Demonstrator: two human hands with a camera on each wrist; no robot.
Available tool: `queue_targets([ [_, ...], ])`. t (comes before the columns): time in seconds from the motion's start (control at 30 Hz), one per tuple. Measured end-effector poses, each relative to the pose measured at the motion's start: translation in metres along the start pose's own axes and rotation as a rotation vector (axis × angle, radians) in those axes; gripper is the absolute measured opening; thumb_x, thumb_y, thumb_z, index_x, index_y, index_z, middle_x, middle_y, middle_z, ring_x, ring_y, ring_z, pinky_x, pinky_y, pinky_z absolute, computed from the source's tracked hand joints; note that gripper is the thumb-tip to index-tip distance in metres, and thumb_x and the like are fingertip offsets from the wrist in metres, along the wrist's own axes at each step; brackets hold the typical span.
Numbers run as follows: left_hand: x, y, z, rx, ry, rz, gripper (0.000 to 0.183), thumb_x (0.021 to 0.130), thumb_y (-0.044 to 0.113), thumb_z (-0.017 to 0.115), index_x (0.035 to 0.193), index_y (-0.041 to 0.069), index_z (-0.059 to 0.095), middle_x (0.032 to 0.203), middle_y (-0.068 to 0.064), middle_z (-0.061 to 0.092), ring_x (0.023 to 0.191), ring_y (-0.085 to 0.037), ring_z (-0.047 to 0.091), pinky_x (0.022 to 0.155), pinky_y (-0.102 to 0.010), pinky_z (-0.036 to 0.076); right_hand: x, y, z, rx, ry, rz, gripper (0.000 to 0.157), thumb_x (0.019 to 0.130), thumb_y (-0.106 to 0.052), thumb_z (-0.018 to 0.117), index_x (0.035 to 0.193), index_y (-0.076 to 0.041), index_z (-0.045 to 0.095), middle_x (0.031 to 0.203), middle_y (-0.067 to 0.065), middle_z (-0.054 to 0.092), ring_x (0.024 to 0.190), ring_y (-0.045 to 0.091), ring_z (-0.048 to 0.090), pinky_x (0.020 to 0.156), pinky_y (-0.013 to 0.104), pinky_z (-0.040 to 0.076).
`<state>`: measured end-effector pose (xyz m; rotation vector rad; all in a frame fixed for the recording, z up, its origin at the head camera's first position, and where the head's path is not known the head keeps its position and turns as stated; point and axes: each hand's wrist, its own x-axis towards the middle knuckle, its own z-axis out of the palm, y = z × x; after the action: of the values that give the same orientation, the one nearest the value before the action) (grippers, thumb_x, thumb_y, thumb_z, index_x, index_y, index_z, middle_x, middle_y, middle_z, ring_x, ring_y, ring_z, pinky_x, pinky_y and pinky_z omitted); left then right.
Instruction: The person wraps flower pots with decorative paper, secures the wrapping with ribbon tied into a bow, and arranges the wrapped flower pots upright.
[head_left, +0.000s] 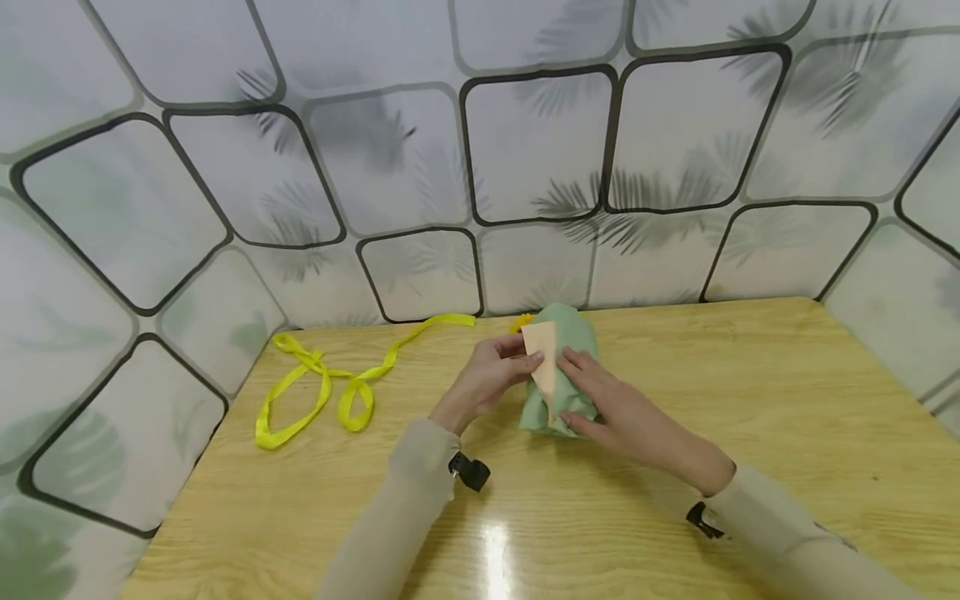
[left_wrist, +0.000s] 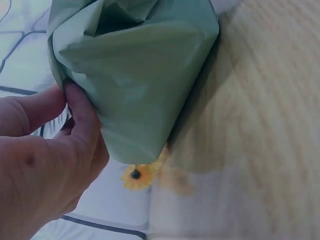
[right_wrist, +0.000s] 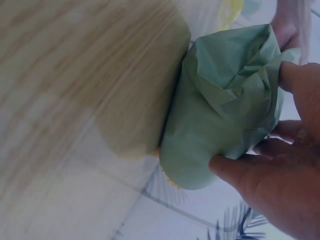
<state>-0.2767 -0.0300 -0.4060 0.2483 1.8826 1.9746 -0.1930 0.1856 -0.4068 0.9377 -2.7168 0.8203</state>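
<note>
Lying near the back edge of the table [head_left: 750,417]: one bundle [head_left: 576,333] in green wrapping paper, crumpled and gathered at the near end. Pale peach flap [head_left: 543,367], folded along the upper side. Orange-yellow flower [left_wrist: 137,176], showing just beyond the bundle's far end. Left hand [head_left: 489,375]: thumb and fingers pinching the flap's edge. Right hand [head_left: 611,408]: fingers extended, resting on the bundle's right side, thumb at the near end. Yellow ribbon [head_left: 390,357], one length, loosely looped on the table, left of the bundle. Wall covering [head_left: 540,150], patterned with dark-outlined panels and fronds, behind.
</note>
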Motion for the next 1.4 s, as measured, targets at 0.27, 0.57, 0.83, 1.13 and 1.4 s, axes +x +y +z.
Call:
queue_targets([
  [0.27,-0.016,0.019,-0.003,0.28,-0.082,-0.046,0.067,0.103,0.026,0.064,0.16,0.009,0.034,0.129,-0.019,0.056,0.095,-0.018,0.067,0.09,-0.037,0.061,0.003,-0.006,-0.003,-0.149,-0.003,-0.048,0.072,0.099,-0.025,0.069,0.155,0.005,0.036,0.161,0.027,0.036,0.144,0.049,0.041,0.105,0.055,0.051],
  [0.57,-0.027,0.016,-0.009,0.278,-0.193,-0.099,0.09,0.094,0.011,0.072,0.165,0.019,0.018,0.125,-0.016,0.055,0.098,-0.021,0.068,0.093,-0.036,0.059,0.0,-0.004,-0.001,-0.165,-0.011,-0.021,0.07,0.1,-0.024,0.068,0.155,0.005,0.036,0.162,0.027,0.035,0.145,0.05,0.039,0.105,0.057,0.05],
  [0.83,-0.034,0.007,-0.017,0.263,-0.235,-0.054,0.086,0.095,-0.001,0.067,0.164,0.019,0.02,0.137,-0.02,0.055,0.114,-0.025,0.066,0.099,-0.041,0.057,-0.004,-0.005,0.002,-0.142,-0.009,0.002,0.071,0.099,-0.024,0.069,0.155,0.006,0.037,0.161,0.028,0.036,0.145,0.05,0.039,0.108,0.06,0.046],
  [1.13,-0.057,0.009,-0.005,0.675,-0.072,0.307,0.036,0.095,0.022,0.074,0.128,0.013,0.062,0.109,-0.007,0.059,0.097,-0.018,0.06,0.082,-0.028,0.056,-0.001,-0.007,0.0,-0.205,0.005,-0.021,0.069,0.097,-0.025,0.073,0.15,0.007,0.044,0.156,0.028,0.043,0.14,0.049,0.047,0.104,0.057,0.05],
  [1.4,-0.058,0.005,0.007,0.903,-0.15,0.493,0.035,0.086,0.017,0.084,0.113,0.009,0.062,0.11,-0.005,0.058,0.096,-0.017,0.063,0.08,-0.029,0.059,0.006,-0.006,-0.011,-0.161,-0.043,-0.038,0.07,0.094,-0.022,0.076,0.148,0.009,0.045,0.155,0.029,0.045,0.139,0.047,0.049,0.105,0.056,0.051],
])
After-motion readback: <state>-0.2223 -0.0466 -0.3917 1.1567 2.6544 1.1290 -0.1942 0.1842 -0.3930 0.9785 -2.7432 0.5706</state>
